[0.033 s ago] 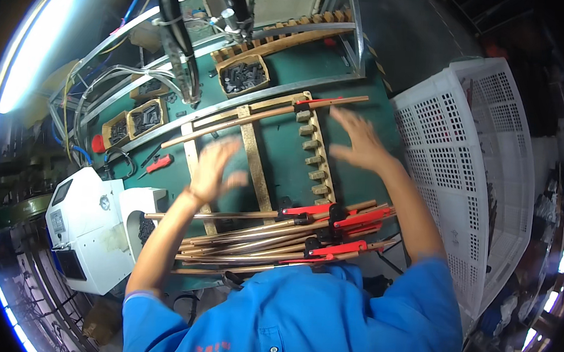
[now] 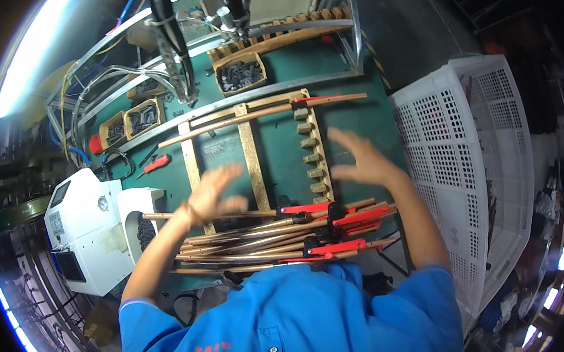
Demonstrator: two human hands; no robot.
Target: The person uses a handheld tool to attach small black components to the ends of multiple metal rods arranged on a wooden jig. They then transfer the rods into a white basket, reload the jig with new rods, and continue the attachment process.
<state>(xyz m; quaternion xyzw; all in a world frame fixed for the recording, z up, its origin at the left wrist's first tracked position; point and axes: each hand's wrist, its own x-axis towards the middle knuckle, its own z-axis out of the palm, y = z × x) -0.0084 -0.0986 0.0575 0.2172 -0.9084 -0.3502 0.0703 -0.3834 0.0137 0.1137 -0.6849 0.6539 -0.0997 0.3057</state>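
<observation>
My left hand [image 2: 212,197], slightly blurred, hangs with fingers apart over the wooden slatted rack [image 2: 253,164], just beyond a heap of copper-coloured tubes [image 2: 251,244]. My right hand [image 2: 363,161] is also open and empty, to the right of the rack's notched strip [image 2: 316,159]. Across the far end of the rack lies a single copper-coloured tube [image 2: 247,116] with a black and red fitting [image 2: 300,103] near its right end. The heaped tubes lie in front of my body, and their red levers [image 2: 336,248] and black joints are bunched at the right.
Boxes of black parts [image 2: 241,75] stand beyond a metal rail. A red-handled screwdriver [image 2: 157,163] lies on the green table at the left. Next to it is a white machine [image 2: 88,231]. A white perforated crate [image 2: 438,141] stands at the right. Black cylinders [image 2: 173,50] hang overhead.
Both hands have come nearer to my body, the left one farther, toward the heaped tubes. The tube across the rack stays in place.
</observation>
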